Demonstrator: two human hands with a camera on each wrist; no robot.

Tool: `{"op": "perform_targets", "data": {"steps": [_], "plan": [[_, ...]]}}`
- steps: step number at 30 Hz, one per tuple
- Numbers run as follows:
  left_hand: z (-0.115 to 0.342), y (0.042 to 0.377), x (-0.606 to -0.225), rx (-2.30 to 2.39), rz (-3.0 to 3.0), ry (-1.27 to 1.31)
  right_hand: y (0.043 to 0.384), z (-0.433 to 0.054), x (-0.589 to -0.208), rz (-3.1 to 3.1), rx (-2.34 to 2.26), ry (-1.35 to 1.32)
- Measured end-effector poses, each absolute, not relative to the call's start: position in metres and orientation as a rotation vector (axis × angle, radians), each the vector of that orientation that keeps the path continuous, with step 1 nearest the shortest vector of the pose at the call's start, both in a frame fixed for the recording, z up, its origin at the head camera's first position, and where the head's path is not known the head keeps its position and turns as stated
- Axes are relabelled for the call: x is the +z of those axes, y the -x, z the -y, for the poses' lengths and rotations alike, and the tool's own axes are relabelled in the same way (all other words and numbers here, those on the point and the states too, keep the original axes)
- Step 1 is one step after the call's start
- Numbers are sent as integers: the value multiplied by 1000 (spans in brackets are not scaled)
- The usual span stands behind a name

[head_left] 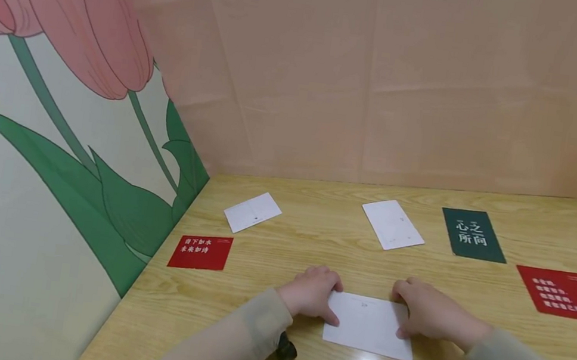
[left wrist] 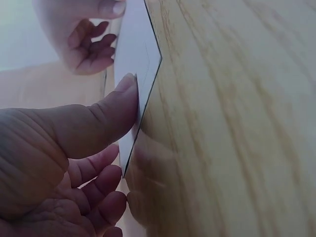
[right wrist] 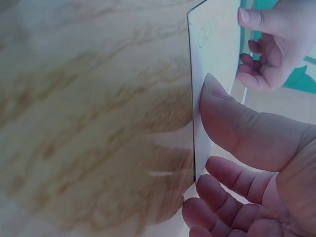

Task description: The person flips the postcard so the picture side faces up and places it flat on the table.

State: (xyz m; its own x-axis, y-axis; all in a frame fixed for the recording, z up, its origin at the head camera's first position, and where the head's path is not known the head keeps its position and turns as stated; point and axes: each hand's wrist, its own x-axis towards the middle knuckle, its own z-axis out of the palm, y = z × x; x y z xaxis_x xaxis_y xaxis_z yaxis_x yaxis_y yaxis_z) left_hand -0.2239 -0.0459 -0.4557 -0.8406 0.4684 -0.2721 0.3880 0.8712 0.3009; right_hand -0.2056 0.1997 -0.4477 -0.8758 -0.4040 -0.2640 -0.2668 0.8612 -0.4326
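Observation:
A white card (head_left: 369,328) with small faint print lies low over the table near its front, between the two hands. My left hand (head_left: 311,293) holds its left short side, thumb on the upper face and fingers curled at the edge. On the right short side my right hand (head_left: 428,311) grips it the same way. In the left wrist view the thumb (left wrist: 106,116) presses on the card (left wrist: 132,44). The right wrist view shows the other thumb (right wrist: 237,123) on the card's face (right wrist: 217,44), fingertips right at its edge.
Several cards lie around on the wooden table (head_left: 309,230): a red one (head_left: 200,256) at left, white ones at back left (head_left: 253,212) and back middle (head_left: 392,224), a dark green one (head_left: 471,250) and a larger red one (head_left: 573,284) at right. A pink-draped wall (head_left: 300,85) stands behind.

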Motion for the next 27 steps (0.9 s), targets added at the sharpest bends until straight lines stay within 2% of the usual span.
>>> {"op": "perform_targets", "data": {"steps": [27], "plan": [[47,217,-449,324,-2733,-652,207,-198,-448,-2683,-556,491]]}}
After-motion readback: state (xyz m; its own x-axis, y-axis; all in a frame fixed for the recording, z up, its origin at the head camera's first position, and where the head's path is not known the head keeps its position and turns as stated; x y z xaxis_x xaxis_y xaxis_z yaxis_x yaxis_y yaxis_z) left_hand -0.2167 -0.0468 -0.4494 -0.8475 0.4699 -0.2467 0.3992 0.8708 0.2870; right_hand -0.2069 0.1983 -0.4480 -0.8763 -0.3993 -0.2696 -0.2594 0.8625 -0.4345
